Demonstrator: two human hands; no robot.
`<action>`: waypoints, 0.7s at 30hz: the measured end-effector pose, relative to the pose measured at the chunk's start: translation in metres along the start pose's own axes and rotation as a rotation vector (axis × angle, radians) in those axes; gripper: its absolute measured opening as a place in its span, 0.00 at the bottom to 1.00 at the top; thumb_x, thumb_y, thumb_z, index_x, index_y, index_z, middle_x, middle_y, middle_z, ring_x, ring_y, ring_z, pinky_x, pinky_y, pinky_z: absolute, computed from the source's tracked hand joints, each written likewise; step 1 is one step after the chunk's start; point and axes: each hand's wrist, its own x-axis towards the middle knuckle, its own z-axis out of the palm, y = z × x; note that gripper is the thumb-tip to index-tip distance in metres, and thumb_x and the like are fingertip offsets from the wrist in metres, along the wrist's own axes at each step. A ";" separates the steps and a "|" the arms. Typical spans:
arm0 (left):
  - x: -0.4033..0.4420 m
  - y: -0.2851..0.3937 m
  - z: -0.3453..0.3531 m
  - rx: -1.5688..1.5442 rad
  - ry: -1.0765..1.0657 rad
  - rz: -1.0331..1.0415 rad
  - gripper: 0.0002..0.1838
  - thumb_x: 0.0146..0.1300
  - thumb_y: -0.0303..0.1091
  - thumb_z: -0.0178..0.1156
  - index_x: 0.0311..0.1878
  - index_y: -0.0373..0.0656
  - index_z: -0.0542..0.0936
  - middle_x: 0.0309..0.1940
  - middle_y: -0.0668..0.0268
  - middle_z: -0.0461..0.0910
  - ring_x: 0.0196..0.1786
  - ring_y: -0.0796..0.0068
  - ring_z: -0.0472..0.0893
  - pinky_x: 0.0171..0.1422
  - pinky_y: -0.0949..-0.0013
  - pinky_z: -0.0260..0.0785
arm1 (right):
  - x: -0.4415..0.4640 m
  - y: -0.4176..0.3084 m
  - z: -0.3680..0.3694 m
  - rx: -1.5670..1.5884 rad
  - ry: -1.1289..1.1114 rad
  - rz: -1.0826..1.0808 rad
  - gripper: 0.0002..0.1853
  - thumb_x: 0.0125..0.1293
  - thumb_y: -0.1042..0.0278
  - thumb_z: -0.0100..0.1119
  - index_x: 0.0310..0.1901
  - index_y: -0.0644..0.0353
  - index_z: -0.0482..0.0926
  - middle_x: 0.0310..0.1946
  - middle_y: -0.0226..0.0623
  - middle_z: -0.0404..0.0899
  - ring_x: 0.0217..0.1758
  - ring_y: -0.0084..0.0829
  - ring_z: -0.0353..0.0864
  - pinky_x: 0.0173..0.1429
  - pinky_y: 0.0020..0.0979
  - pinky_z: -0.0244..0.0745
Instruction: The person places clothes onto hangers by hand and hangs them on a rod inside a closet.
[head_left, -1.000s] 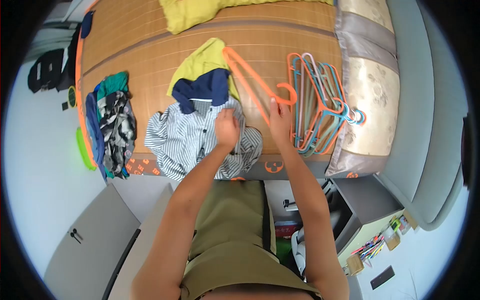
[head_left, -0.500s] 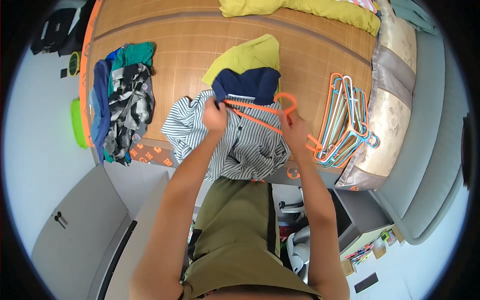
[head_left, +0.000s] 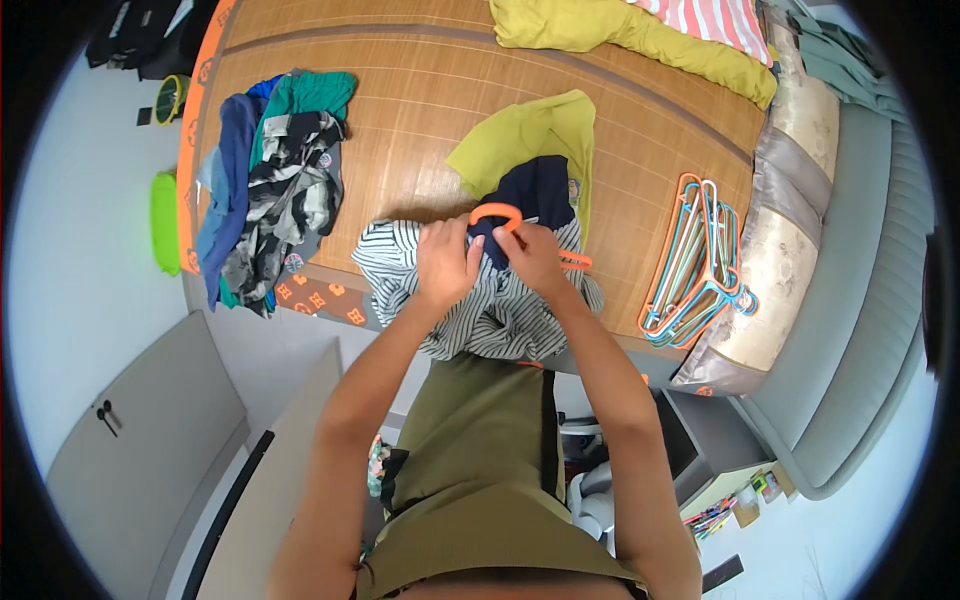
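A black-and-white striped shirt (head_left: pixel 480 315) with a navy part (head_left: pixel 535 190) at its top lies crumpled at the bed's near edge. My right hand (head_left: pixel 532 258) is closed around an orange clothes hanger (head_left: pixel 497 211) just below its hook. One end of the hanger sticks out to the right of that hand; its left part is hidden by the shirt and my hands. My left hand (head_left: pixel 447 260) is closed on the striped cloth beside the hook. Beyond the shirt, a yellow-green garment (head_left: pixel 535 125) lies partly under the navy part.
Several hangers (head_left: pixel 700 265) are piled at the right, beside a beige cushion (head_left: pixel 785 240). Dark, green and blue clothes (head_left: pixel 285 190) are heaped at the left. Yellow bedding (head_left: pixel 630 40) and a striped pink cloth (head_left: pixel 705 20) lie at the far side of the bed mat (head_left: pixel 400 110).
My hands have come closer together. The hanger's left part, visible before, is now hidden at the shirt's top. The hook has shifted left, and the whole view has moved slightly.
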 end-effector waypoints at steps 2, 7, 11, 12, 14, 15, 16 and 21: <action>-0.001 -0.002 0.000 -0.038 -0.030 -0.012 0.20 0.61 0.39 0.58 0.53 0.37 0.75 0.35 0.55 0.78 0.39 0.54 0.75 0.45 0.56 0.64 | -0.004 -0.001 0.005 0.065 -0.075 0.002 0.16 0.65 0.54 0.59 0.35 0.62 0.80 0.19 0.39 0.73 0.21 0.34 0.73 0.28 0.33 0.65; -0.010 -0.013 -0.005 -0.059 -0.078 0.083 0.17 0.63 0.44 0.58 0.45 0.41 0.80 0.30 0.57 0.76 0.34 0.55 0.74 0.42 0.57 0.63 | -0.002 0.008 0.006 0.409 0.167 0.241 0.17 0.62 0.55 0.63 0.33 0.64 0.80 0.30 0.38 0.77 0.31 0.30 0.74 0.35 0.32 0.71; -0.024 -0.004 -0.013 -0.083 -0.165 0.115 0.21 0.56 0.49 0.65 0.42 0.40 0.81 0.28 0.61 0.73 0.34 0.58 0.73 0.41 0.58 0.63 | 0.002 0.028 -0.002 -0.567 0.118 0.471 0.29 0.56 0.49 0.67 0.46 0.67 0.73 0.37 0.47 0.81 0.43 0.44 0.83 0.45 0.41 0.77; -0.027 -0.003 -0.014 -0.082 -0.191 0.121 0.23 0.51 0.50 0.68 0.41 0.39 0.80 0.27 0.61 0.72 0.34 0.58 0.73 0.41 0.58 0.63 | 0.006 0.026 -0.004 -0.561 0.024 0.608 0.31 0.54 0.52 0.67 0.51 0.67 0.68 0.39 0.53 0.81 0.45 0.50 0.83 0.48 0.46 0.78; -0.033 -0.007 -0.014 -0.131 -0.157 0.129 0.23 0.50 0.49 0.69 0.40 0.39 0.80 0.26 0.60 0.72 0.33 0.57 0.73 0.41 0.58 0.63 | 0.006 0.041 -0.004 -0.587 0.017 0.641 0.27 0.56 0.55 0.65 0.50 0.67 0.70 0.39 0.54 0.82 0.44 0.51 0.83 0.47 0.46 0.78; -0.037 -0.008 -0.015 -0.157 -0.143 0.133 0.23 0.50 0.49 0.70 0.40 0.38 0.80 0.26 0.60 0.72 0.33 0.57 0.73 0.41 0.58 0.63 | 0.002 0.053 -0.004 -0.599 0.014 0.661 0.25 0.56 0.57 0.64 0.49 0.67 0.70 0.38 0.54 0.82 0.43 0.51 0.83 0.47 0.46 0.78; -0.039 -0.007 -0.020 -0.168 -0.141 0.088 0.22 0.49 0.47 0.71 0.39 0.38 0.80 0.26 0.59 0.74 0.34 0.55 0.74 0.41 0.57 0.64 | -0.002 0.069 -0.006 -0.536 0.023 0.633 0.24 0.57 0.59 0.63 0.49 0.67 0.70 0.40 0.54 0.81 0.43 0.51 0.83 0.47 0.45 0.79; -0.050 -0.027 -0.023 -0.223 -0.067 0.026 0.18 0.51 0.44 0.70 0.36 0.39 0.79 0.30 0.58 0.77 0.37 0.52 0.76 0.43 0.54 0.66 | -0.018 0.095 -0.027 0.559 0.161 0.814 0.13 0.65 0.71 0.50 0.47 0.70 0.69 0.43 0.52 0.81 0.40 0.47 0.84 0.45 0.42 0.81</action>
